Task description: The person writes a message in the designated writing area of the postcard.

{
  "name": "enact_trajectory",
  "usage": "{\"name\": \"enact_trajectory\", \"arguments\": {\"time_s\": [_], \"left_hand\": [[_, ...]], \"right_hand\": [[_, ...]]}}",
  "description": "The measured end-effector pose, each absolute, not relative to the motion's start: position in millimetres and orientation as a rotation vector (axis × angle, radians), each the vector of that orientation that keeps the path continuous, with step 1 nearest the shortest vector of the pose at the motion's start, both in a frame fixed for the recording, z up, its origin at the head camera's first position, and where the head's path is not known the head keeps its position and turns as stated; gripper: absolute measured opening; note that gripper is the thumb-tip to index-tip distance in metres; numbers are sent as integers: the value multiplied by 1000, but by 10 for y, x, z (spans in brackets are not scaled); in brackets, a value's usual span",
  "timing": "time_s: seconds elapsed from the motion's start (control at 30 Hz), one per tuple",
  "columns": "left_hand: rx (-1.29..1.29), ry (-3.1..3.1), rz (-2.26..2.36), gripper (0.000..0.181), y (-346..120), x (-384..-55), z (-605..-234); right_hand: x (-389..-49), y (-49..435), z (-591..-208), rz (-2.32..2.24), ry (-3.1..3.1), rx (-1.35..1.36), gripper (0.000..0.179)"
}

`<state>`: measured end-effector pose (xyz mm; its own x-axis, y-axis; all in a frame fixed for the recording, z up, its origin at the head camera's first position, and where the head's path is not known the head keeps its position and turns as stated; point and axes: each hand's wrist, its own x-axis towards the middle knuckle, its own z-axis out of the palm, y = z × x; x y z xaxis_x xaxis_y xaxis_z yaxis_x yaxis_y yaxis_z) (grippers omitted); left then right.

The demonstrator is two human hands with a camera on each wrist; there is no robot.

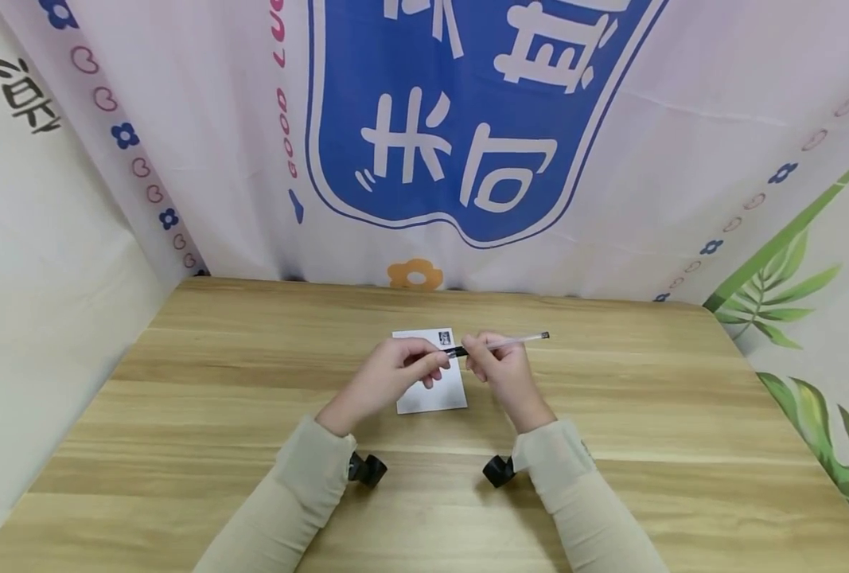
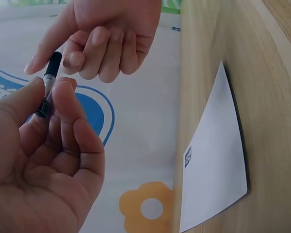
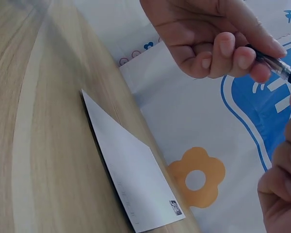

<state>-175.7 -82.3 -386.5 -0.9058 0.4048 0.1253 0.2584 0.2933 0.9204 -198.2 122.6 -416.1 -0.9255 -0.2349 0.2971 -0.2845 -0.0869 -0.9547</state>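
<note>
A slim pen (image 1: 513, 341) with a clear barrel and dark tip end is held level between both hands, above a white card (image 1: 431, 398). My left hand (image 1: 399, 370) pinches the clear and black end of the pen (image 2: 48, 82) between thumb and forefinger, its other fingers curled. The right hand (image 1: 504, 374) grips the pen just beside it, with the barrel running out to the right. From the right wrist view, part of the right hand (image 3: 283, 179) is cut off by the frame. The card bears a small dark printed square in one corner.
The wooden table (image 1: 252, 382) runs back to a printed cloth (image 1: 238, 159) with a blue emblem. An orange flower print (image 1: 415, 275) meets the table's back edge. Black devices (image 1: 498, 471) sit at both wrists, by the sleeves (image 1: 309, 477).
</note>
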Motion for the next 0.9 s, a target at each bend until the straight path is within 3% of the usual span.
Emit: {"name": "enact_trajectory", "arguments": {"time_s": [0.3, 0.9], "left_hand": [[629, 2430, 1617, 25, -890, -1748, -3868], [659, 2000, 1581, 40, -960, -1763, -3976]], "right_hand": [[-1946, 1218, -4159, 2189, -2181, 558, 39], [-1963, 1273, -4235, 2172, -2193, 803, 34]]}}
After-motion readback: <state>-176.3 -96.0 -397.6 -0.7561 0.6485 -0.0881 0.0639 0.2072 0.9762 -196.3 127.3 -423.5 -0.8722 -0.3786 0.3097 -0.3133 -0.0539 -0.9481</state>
